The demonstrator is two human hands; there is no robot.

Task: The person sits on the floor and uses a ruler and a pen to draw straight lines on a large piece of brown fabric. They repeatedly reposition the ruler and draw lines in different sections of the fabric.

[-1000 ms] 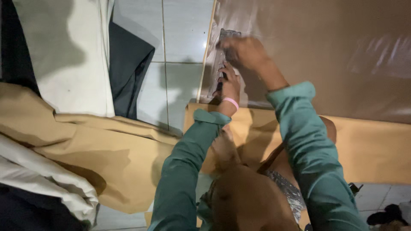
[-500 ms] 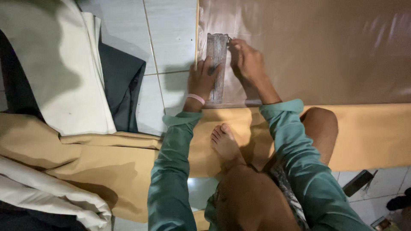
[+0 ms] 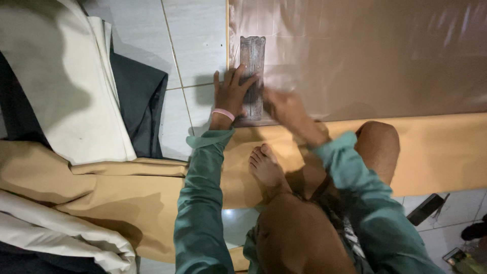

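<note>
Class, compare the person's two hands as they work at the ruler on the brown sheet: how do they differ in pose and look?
The left hand lies flat with fingers spread, pressing on the grey ruler's left side; the right hand sits beside the ruler's lower right edge. The left hand is sharp, with a pink band at its wrist; the right hand is blurred, and no band shows. Both wear teal sleeves and rest on the brown sheet.

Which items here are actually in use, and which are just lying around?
In use:
left hand pressing flat on the grey ruler-like block
right hand, blurred, beside the block
brown sheet under them
tan fabric at its near edge

Lying about:
cream cloth
dark cloth
tan fabric pile
dark object on the floor tiles
</note>
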